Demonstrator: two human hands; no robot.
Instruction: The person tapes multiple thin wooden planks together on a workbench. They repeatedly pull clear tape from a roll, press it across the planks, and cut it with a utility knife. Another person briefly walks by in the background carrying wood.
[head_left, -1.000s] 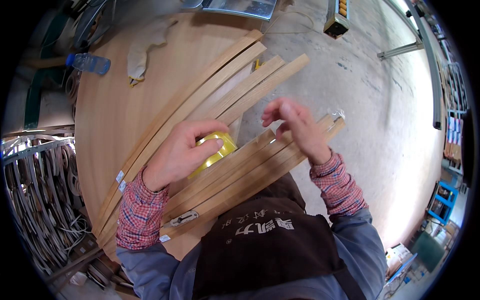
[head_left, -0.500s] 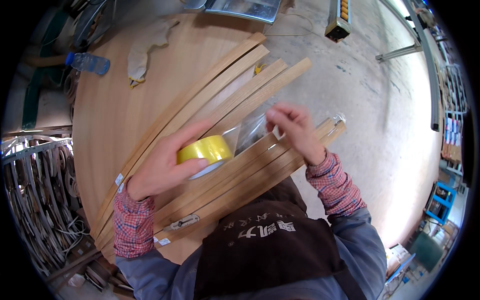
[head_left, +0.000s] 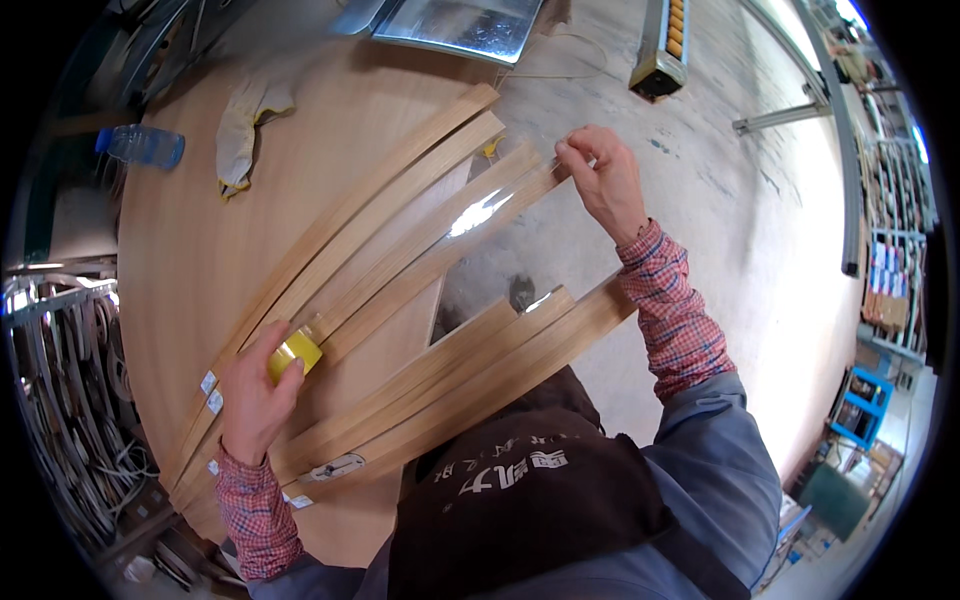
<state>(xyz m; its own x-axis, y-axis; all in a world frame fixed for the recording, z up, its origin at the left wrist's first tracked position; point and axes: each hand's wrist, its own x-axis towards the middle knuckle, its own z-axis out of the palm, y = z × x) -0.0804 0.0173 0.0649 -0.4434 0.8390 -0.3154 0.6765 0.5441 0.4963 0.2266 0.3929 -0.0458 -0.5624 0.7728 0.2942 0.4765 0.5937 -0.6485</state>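
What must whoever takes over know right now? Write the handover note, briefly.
Left hand: grips the yellow tape roll at the near end of the wooden strips.
Right hand: fingers pinch the free end of the clear tape at the far end.
Done: tape spans the upper strips lengthwise.
Left: it seems not yet pressed down or cut; the lower strip bundle looks untaped.

Small white labels (head_left: 208, 383) on wood strip ends (head_left: 200, 420), near left hand (head_left: 255, 395)
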